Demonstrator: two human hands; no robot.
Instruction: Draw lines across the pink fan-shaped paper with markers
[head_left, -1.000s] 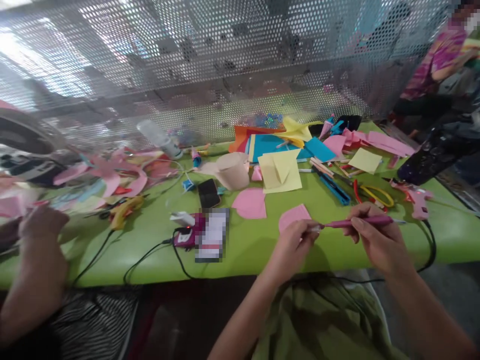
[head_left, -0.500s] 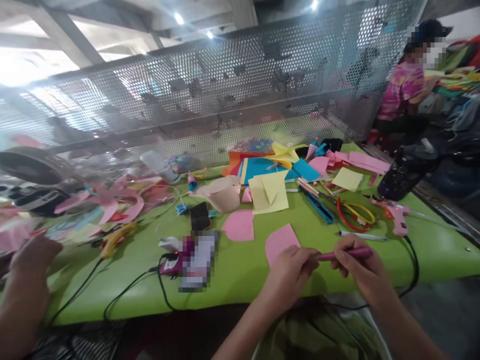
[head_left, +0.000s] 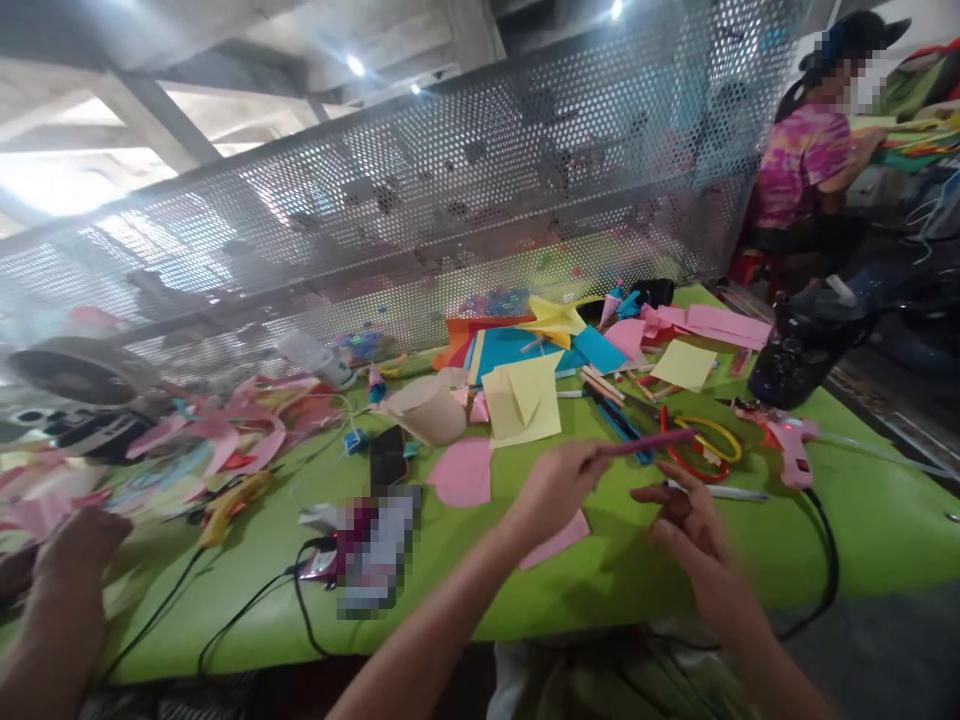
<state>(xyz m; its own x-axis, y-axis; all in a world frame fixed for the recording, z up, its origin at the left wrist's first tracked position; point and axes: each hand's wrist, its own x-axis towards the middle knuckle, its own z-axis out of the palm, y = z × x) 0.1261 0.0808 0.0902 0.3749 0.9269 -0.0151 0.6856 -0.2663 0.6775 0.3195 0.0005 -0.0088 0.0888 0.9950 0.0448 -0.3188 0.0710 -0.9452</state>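
Pen [head_left: 651, 442], slim and magenta, clamped in bare left hand [head_left: 559, 488], right hand [head_left: 691, 530] nearby, fingers apart, over bright green tabletop [head_left: 885, 510].

Left hand [head_left: 561, 488] pinched, forearm [head_left: 442, 615] slanting forward; right hand [head_left: 691, 525] (a little blurred) near it, loosely spread

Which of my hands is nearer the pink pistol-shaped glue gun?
Right. Your right hand is left of the glue gun, apart from it; your left hand is farther left, holding a slim magenta pen.
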